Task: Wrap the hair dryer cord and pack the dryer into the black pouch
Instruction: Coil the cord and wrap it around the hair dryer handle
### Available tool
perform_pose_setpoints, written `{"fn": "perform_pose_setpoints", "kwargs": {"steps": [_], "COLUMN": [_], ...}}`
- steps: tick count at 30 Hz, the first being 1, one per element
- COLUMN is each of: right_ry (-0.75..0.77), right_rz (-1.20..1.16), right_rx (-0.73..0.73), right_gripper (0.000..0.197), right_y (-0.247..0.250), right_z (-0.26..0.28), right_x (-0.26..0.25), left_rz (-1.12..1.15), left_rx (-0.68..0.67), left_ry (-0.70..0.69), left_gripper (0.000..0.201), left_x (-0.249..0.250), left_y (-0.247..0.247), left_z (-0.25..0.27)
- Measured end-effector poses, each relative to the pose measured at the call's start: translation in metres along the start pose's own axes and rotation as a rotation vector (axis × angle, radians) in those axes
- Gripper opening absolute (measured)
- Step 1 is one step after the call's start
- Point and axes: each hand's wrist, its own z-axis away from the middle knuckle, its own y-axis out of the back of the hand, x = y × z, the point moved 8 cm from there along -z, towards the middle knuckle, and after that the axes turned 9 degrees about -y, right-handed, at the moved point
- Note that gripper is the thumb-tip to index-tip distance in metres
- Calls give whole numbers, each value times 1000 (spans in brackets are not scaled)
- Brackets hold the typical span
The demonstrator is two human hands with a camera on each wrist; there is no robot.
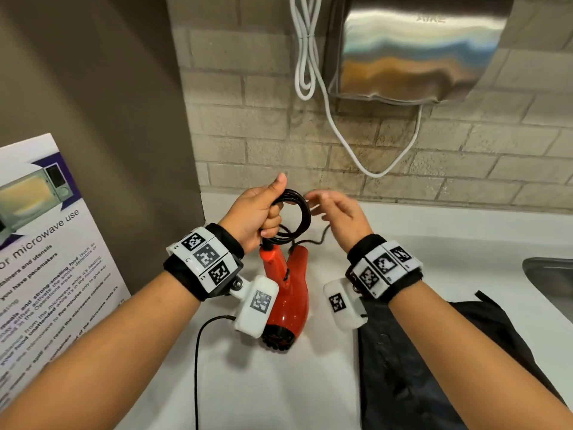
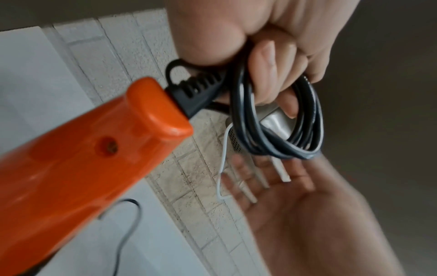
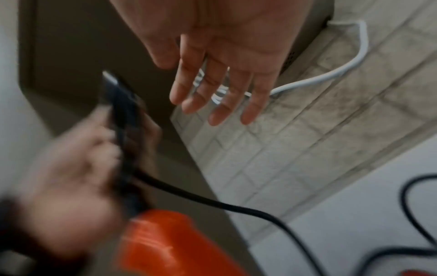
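The pouch (image 1: 434,352) lies flat on the counter (image 1: 310,398), right of the dryer (image 1: 288,293). Left hand (image 1: 257,212) grips the coiled cord (image 1: 297,215), dryer hanging below. Right hand (image 1: 338,218) hovers beside the coil, fingers spread, holding nothing.

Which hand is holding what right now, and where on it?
The left hand grips the coiled black cord at the loops' near side, the orange hair dryer hanging below. The right hand is open, holding nothing.
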Motion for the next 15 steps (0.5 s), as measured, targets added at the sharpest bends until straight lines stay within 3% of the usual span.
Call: {"fn": "perform_pose_setpoints", "kwargs": {"steps": [3,7,12,15], "right_ry": [91,72,66,82], "right_rz": [-243,-272,-279,-251], "right_rx": [-67,-74,-88,-182], "right_gripper": [8,29,32,36], "right_y": [-4,-6,-5,-16], "right_z": [17,20,19,22], "right_x": [-27,-22,-16,-17], "left_rz": [-9,-39,-31,12], "left_rx": [20,2,2,-38], "left_ry": [-22,-38,-45,-18], "left_gripper": [39,35,40,40], "left_x": [1,0,2,1], "left_y": [3,1,-5,-15], "left_z": [-1,-2,1,4]}}
